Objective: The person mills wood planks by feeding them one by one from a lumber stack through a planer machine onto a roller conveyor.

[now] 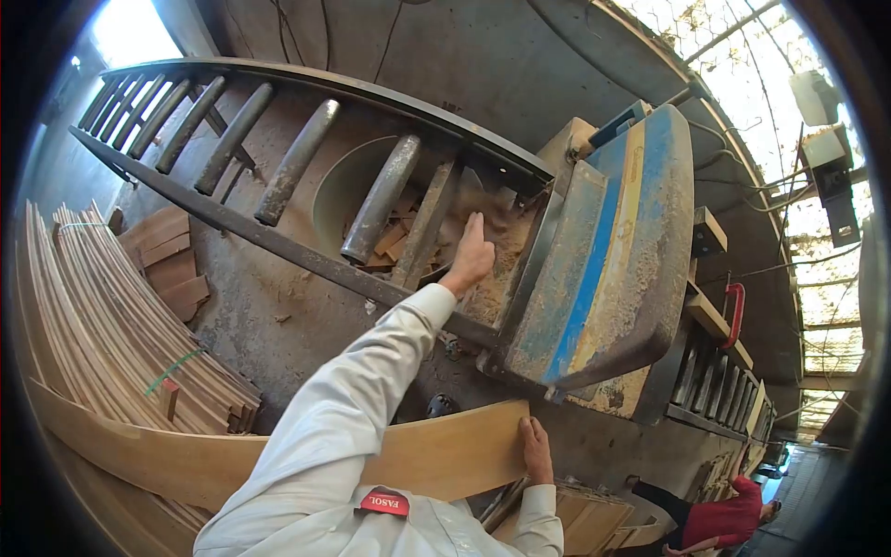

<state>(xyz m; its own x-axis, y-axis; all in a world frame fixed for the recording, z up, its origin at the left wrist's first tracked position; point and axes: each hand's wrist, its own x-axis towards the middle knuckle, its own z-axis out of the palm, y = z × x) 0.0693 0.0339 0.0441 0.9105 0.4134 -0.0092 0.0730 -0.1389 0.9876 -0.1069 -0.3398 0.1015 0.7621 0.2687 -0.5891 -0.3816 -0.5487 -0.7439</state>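
My left hand (471, 255) reaches over the near rail at the end of the roller conveyor (382, 200), beside the blue machine (608, 251). At least one of its fingers is stretched out, and I see nothing held in it. Below that hand lies sawdust (497, 278). My right hand (535, 450) grips the end of a long wooden board (455, 450). This board runs across in front of my body to the far left, passing under my left sleeve, which hides part of it.
Bundled thin wooden strips (121, 316) are stacked at the left, near brown flat pieces (167, 251). Behind the rollers is a round bin (334, 195) with wood scraps. A red clamp (734, 316) sits beyond the machine. Another person (724, 512) in a red shirt is at lower right.
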